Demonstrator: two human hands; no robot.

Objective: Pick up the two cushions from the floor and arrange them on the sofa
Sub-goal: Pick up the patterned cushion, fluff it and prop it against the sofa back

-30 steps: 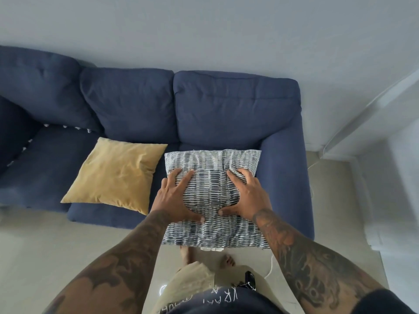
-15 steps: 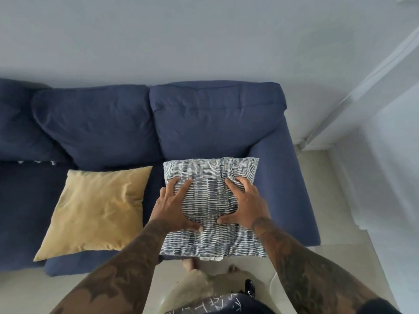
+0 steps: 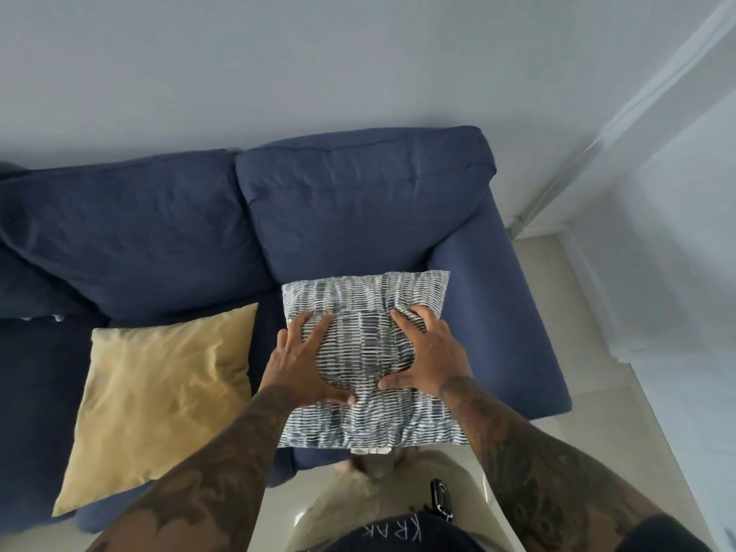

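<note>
A blue-and-white striped cushion (image 3: 370,416) lies flat on the right seat of the navy sofa (image 3: 509,312), next to the right armrest, its near edge hanging slightly over the seat front. My left hand (image 3: 302,362) and my right hand (image 3: 428,358) rest palm-down on top of it with fingers spread, and the fabric is dented between them. A mustard-yellow cushion (image 3: 159,400) lies flat on the seat to the left, apart from the striped one.
Two navy back cushions (image 3: 358,209) stand against the pale wall. Light tiled floor (image 3: 589,412) runs to the right of the armrest, beside a white wall corner. My bare feet (image 3: 374,466) are on the floor below the seat edge.
My view has shifted right and closer, so the sofa and yellow cushion sit further left in frame. Both hands stay flat on the striped cushion, which has barely moved.
</note>
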